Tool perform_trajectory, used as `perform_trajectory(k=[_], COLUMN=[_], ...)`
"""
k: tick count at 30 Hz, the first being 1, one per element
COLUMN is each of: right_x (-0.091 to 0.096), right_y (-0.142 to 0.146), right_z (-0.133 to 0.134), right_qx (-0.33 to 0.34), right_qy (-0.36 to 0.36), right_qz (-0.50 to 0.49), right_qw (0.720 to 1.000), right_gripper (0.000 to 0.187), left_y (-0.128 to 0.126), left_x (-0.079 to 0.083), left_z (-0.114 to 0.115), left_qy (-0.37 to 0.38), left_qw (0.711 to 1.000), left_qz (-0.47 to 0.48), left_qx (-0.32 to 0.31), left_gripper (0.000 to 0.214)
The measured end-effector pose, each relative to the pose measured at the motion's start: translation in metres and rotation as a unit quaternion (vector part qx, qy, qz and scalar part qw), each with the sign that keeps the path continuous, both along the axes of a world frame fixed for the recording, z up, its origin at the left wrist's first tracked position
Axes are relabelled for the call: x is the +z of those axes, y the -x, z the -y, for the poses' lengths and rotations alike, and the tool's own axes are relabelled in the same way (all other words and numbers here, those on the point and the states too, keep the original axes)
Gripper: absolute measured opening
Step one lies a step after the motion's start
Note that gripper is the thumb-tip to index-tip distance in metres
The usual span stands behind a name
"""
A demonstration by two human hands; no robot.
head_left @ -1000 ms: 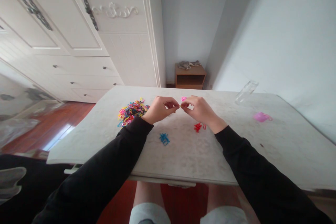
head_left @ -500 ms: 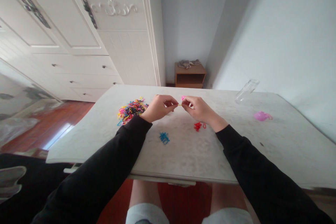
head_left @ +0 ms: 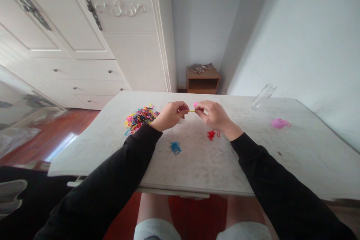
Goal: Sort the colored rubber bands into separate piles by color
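A small yellow rubber band (head_left: 191,111) is stretched between my two hands above the table. One end sits in the pinched fingertips of my left hand (head_left: 170,115); the other is pinched by my right hand (head_left: 214,115). Beside my left wrist lies a heap of mixed-colour rubber bands (head_left: 140,119), partly hidden by that hand. Nearer to me is a small pile of blue bands (head_left: 176,148). Red bands (head_left: 211,135) lie below my right hand, with one loose loop apart. Behind its fingers a bit of pink bands (head_left: 195,104) shows.
The white table (head_left: 197,172) carries a clear bottle or tube (head_left: 263,96), tilted, and a pink-purple bag-like item (head_left: 279,123) at the right. A white wardrobe (head_left: 135,60) stands at the left. Beyond the table is a brown bedside cabinet (head_left: 203,80) with cloth on top.
My hands have drawn slightly further apart, and more of the yellow band shows between them. The piles look the same; the whole view has shifted a little.
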State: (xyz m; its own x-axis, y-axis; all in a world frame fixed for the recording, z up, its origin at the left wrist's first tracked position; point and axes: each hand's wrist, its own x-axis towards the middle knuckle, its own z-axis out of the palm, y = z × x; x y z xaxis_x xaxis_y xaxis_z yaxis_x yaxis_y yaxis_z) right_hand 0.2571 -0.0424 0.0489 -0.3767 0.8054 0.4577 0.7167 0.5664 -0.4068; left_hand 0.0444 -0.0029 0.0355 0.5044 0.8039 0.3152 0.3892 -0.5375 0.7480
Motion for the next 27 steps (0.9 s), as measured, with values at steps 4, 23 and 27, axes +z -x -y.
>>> perform_trajectory(k=[4,23,27], right_x=[0.006,0.005,0.003], right_y=[-0.012,-0.05,-0.063], right_z=[-0.001,-0.007,-0.005], right_qx=[-0.061,-0.107,-0.135], right_qy=[-0.028,0.0,0.052], right_qz=[-0.021,0.036,0.072], right_qw=[0.998,0.994,0.987], right_gripper=[0.017,0.012,0.013], left_y=[0.006,0.013,0.012], left_x=[0.003,0.004,0.004], left_z=[-0.006,-0.005,-0.004], left_qy=[-0.014,-0.068,-0.096], left_qw=[0.999,0.995,0.993], left_qz=[-0.009,0.031,0.015], left_qx=[0.036,0.059,0.061], left_gripper=[0.006,0.012,0.013])
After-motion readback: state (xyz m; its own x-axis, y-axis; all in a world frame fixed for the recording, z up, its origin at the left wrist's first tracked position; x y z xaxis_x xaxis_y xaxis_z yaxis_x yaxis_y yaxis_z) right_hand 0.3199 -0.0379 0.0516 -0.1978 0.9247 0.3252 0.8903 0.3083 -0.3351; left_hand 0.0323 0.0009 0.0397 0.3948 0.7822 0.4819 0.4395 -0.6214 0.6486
